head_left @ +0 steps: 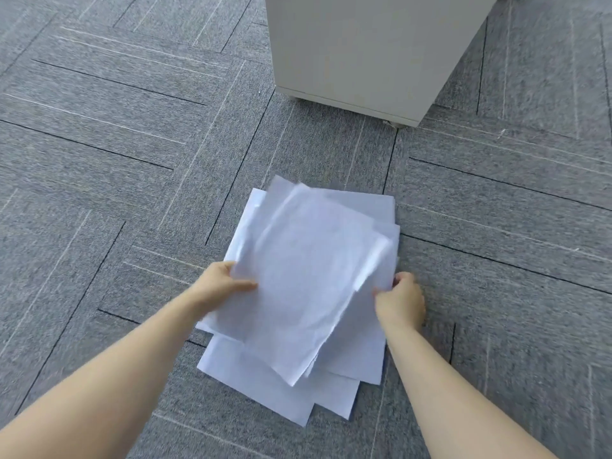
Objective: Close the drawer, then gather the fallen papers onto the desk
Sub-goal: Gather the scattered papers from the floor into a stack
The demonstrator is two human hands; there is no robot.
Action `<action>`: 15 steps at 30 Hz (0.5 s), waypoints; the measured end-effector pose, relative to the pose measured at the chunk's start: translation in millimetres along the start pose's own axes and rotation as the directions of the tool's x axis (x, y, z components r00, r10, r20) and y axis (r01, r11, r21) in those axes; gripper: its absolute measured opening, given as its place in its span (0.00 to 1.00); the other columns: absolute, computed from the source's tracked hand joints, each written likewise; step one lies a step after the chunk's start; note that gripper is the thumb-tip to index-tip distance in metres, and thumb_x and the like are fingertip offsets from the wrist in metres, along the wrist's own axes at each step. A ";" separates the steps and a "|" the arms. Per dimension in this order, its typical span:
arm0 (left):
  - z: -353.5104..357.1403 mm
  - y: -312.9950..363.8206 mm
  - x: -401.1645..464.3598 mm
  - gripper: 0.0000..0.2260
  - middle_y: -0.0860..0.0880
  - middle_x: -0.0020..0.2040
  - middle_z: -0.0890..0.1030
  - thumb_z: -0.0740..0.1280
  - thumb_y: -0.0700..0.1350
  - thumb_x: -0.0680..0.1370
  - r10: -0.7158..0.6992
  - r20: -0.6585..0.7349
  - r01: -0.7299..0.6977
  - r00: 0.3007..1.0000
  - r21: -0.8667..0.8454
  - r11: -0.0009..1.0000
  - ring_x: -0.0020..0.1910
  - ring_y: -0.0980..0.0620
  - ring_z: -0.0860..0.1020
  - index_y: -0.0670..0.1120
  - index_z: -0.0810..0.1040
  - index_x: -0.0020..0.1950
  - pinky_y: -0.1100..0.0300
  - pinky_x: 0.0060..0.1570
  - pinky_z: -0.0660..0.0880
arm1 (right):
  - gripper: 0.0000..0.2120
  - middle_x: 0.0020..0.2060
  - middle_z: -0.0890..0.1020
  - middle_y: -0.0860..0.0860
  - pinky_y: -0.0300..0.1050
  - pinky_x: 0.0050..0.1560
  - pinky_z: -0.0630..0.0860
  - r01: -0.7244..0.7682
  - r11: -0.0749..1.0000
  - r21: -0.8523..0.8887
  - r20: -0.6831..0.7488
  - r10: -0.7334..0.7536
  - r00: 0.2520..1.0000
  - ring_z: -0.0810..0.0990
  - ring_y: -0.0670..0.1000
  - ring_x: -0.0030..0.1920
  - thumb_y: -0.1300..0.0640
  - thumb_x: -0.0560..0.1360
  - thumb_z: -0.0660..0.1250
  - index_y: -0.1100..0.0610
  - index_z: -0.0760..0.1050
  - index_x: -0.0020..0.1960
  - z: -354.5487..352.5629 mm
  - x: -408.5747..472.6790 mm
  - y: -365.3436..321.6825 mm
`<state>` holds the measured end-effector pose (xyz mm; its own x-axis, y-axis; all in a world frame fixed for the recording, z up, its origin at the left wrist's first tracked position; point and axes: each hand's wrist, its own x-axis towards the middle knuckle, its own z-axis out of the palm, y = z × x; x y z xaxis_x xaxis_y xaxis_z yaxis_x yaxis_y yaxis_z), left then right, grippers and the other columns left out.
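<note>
**Both hands on the paper pile, squaring it up on the floor**

We start at the left hand (222, 286). It's pinched on the left edge of the papers (304, 276): thumb lies on top of the sheets, the other fingers are hidden underneath, so we can't see how deep they reach. Forearm comes in low from the bottom-left corner, wrist roughly straight, palm turned inward toward the stack.

Between our hands sits the pile itself: white sheets, loosely fanned, corners sticking out at different angles. The upper sheets look raised off the carpet (116, 144) on the left side, while the lowest ones toward us lie flat. We read this as mid-gather: gripping opposite edges lets us push the sheets together and lift them as one, rather than picking each up.

On the right, the right hand (402, 298) is curled at the pile's right edge, knuckles up, fingertips tucked at or under the paper. We see contact with the edge; whether it's fully clamped we can't tell. Forearm enters from the bottom right, angled inward, mirroring the left.

Beyond our hands, further from us and slightly right, stands a pale cabinet (364, 54). Only its plain sides show, so no drawer front is visible and we can't confirm it's shut. The desk isn't in view.

Risk as we judge it: the bottom sheets aren't held and may stay behind when we lift.
</note>
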<state>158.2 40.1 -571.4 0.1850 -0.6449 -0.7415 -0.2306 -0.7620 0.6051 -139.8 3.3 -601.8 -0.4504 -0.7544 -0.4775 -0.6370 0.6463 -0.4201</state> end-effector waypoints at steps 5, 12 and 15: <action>53.0 -18.0 -1.8 0.30 0.41 0.61 0.70 0.75 0.54 0.65 0.126 -0.505 0.176 0.854 0.507 0.844 0.63 0.38 0.69 0.44 0.71 0.62 0.44 0.58 0.70 | 0.17 0.49 0.81 0.60 0.50 0.41 0.72 -0.068 0.978 0.196 -0.065 0.082 0.995 0.77 0.59 0.45 0.49 0.78 0.56 0.61 0.76 0.50 1.8 -11.2 5.4; 40.4 -13.1 10.7 0.45 0.38 0.67 0.68 0.75 0.64 0.61 -0.002 -0.627 0.315 0.779 0.390 0.865 0.67 0.37 0.66 0.39 0.65 0.68 0.42 0.64 0.67 | 0.30 0.40 0.80 0.59 0.47 0.35 0.67 -0.231 0.930 0.286 0.091 0.214 0.973 0.79 0.60 0.41 0.36 0.71 0.64 0.67 0.77 0.45 15.8 -39.6 -5.2; 29.4 -14.7 15.9 0.41 0.39 0.65 0.73 0.75 0.62 0.62 0.004 -0.610 0.290 0.793 0.384 0.876 0.66 0.38 0.69 0.40 0.68 0.66 0.44 0.63 0.67 | 0.29 0.40 0.82 0.58 0.47 0.34 0.67 -0.230 0.942 0.245 0.192 0.185 0.964 0.78 0.58 0.38 0.38 0.69 0.67 0.67 0.78 0.45 25.5 -51.6 -13.5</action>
<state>136.4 42.8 -600.6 0.7280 -0.5505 -0.4085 -0.5152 -0.8325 0.2038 -92.0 36.4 -591.2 -0.4318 -0.5851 -0.6864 -0.3432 0.8104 -0.4749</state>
